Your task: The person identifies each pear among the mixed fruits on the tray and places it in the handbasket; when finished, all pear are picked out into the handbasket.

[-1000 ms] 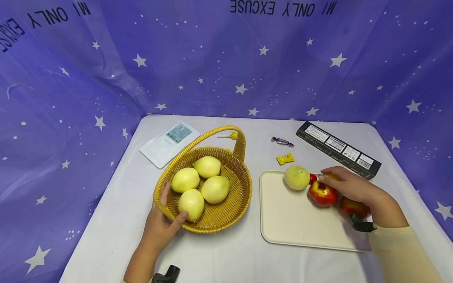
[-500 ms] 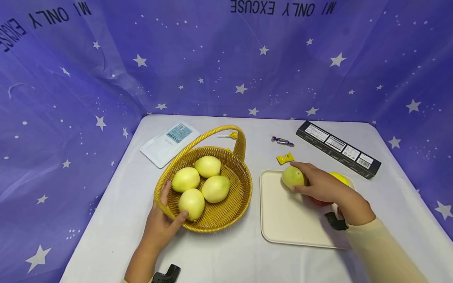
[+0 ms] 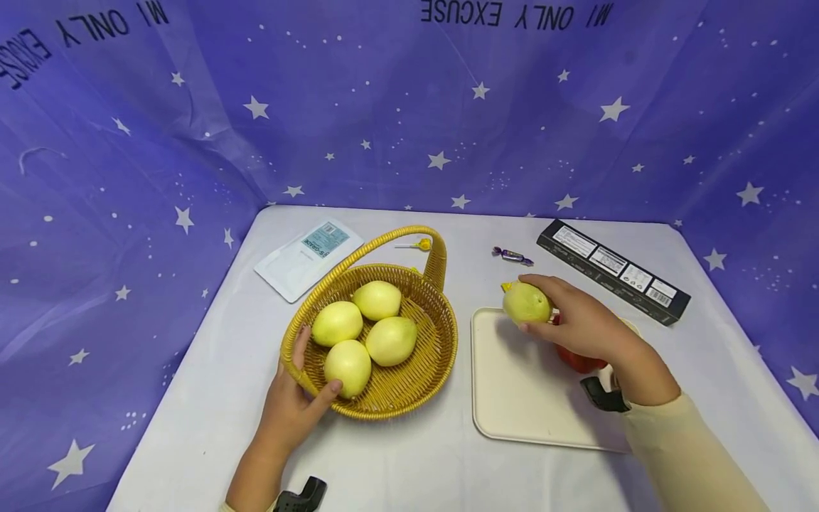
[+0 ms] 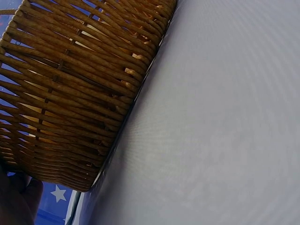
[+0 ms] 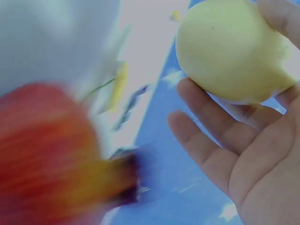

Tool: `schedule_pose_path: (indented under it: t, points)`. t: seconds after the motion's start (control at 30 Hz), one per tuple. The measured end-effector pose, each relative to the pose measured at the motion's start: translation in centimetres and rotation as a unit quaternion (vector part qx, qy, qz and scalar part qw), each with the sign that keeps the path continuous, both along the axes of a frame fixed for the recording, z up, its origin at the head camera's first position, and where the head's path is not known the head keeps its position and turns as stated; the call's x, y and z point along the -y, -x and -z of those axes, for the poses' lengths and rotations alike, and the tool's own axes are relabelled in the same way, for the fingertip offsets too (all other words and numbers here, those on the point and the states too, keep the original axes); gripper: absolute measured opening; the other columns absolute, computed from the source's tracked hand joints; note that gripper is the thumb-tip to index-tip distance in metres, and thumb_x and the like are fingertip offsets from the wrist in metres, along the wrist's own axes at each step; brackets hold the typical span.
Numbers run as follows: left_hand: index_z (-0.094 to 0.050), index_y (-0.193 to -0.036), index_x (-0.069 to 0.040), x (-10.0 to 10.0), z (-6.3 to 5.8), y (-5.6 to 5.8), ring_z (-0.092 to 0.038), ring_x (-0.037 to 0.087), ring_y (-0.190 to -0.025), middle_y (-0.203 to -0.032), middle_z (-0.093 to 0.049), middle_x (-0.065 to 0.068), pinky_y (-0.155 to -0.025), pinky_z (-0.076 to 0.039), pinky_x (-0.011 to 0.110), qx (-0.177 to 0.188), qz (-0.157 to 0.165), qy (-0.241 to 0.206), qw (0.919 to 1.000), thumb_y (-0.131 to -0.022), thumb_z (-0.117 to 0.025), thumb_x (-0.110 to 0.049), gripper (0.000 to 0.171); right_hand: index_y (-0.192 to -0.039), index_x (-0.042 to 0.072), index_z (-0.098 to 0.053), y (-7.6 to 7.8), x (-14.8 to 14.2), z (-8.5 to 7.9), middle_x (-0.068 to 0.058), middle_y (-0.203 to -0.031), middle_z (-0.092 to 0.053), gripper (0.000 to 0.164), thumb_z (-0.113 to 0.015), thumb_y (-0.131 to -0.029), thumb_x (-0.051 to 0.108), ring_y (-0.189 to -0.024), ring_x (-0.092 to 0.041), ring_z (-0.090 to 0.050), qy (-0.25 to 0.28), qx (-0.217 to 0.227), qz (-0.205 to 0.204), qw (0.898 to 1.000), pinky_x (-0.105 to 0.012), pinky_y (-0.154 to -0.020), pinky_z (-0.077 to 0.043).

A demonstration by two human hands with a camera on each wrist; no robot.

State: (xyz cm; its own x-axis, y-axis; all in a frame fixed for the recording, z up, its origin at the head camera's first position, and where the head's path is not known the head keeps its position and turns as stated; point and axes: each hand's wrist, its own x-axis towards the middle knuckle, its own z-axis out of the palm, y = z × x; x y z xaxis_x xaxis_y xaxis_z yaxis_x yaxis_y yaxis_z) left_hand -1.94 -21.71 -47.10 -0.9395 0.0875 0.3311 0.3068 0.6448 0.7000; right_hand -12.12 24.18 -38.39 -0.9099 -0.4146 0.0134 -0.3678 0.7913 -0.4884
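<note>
My left hand [image 3: 288, 405] grips the near-left rim of a yellow wicker basket [image 3: 409, 387] with an arched handle. Several yellow lemons [image 3: 392, 341] lie in it. In the left wrist view the woven side [image 4: 75, 89] fills the upper left, with dark fingers [image 4: 23, 199] at its lower end. My right hand [image 3: 585, 320] holds a pale yellow-green pear [image 3: 526, 304] over the back-left edge of a cream tray [image 3: 525, 405], fingertips and thumb around it. A red pomegranate [image 3: 579, 360] on the tray is partly hidden under that hand; it looms blurred in the right wrist view.
Behind the tray lie a purple-wrapped candy [image 3: 512, 256] and a yellow candy [image 3: 506, 287], mostly covered by the pear. A long black box [image 3: 614, 270] is at the back right. A white packet [image 3: 307, 259] and a yellow lollipop [image 3: 422, 244] lie behind the basket.
My right hand has moved left from above the red fruit, taken hold of the pear and raised it toward the tray's back edge. My left hand stays on the basket.
</note>
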Motion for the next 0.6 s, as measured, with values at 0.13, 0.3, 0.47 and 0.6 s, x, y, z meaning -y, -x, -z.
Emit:
schedule_pose_path:
  t: [0.13, 0.3, 0.47, 0.6]
  points:
    - [-0.017, -0.155, -0.011, 0.0, 0.0, 0.0, -0.023, 0.035, -0.142, -0.158, -0.019, 0.012, -0.11, -0.024, 0.04, -0.008, 0.004, -0.002, 1.0, -0.08, -0.077, -0.03, 0.098, -0.145, 0.025, -0.039, 0.0, 2.6, -2.7, 0.003, -0.126, -0.054, 0.076, -0.071, -0.082, 0.053, -0.091, -0.016, -0.055, 0.025, -0.011, -0.047, 0.999, -0.037, -0.075, -0.046]
    - [-0.017, -0.155, -0.01, 0.0, -0.2, 0.0, -0.023, 0.033, -0.142, -0.158, -0.018, 0.011, -0.111, -0.024, 0.041, -0.003, 0.003, -0.002, 1.0, -0.081, -0.077, -0.03, 0.098, -0.136, 0.029, -0.041, 0.2, 7.2, -5.0, 0.012, -0.113, -0.058, 0.067, -0.074, -0.081, 0.048, -0.093, -0.008, -0.057, 0.057, 0.024, -0.13, 0.99, -0.033, -0.078, -0.047]
    - [-0.016, -0.156, -0.011, 0.0, -0.2, 0.0, -0.022, 0.031, -0.142, -0.159, -0.017, 0.011, -0.111, -0.024, 0.043, 0.002, 0.003, -0.003, 1.0, -0.08, -0.077, -0.03, 0.098, -0.134, 0.03, -0.043, 0.9, 12.0, -5.4, 0.013, -0.12, -0.056, 0.063, -0.077, -0.082, 0.039, -0.098, -0.006, -0.056, 0.032, 0.023, -0.188, 0.981, -0.032, -0.085, -0.046]
    - [-0.016, -0.156, -0.012, 0.0, -0.2, 0.0, -0.022, 0.031, -0.142, -0.158, -0.017, 0.011, -0.109, -0.026, 0.048, 0.006, 0.002, -0.002, 1.0, -0.081, -0.076, -0.031, 0.098, -0.14, 0.019, -0.042, 1.6, 15.6, -4.5, 0.0, -0.132, -0.052, 0.067, -0.075, -0.084, 0.034, -0.109, -0.015, -0.056, -0.037, -0.002, -0.196, 0.98, -0.037, -0.094, -0.045]
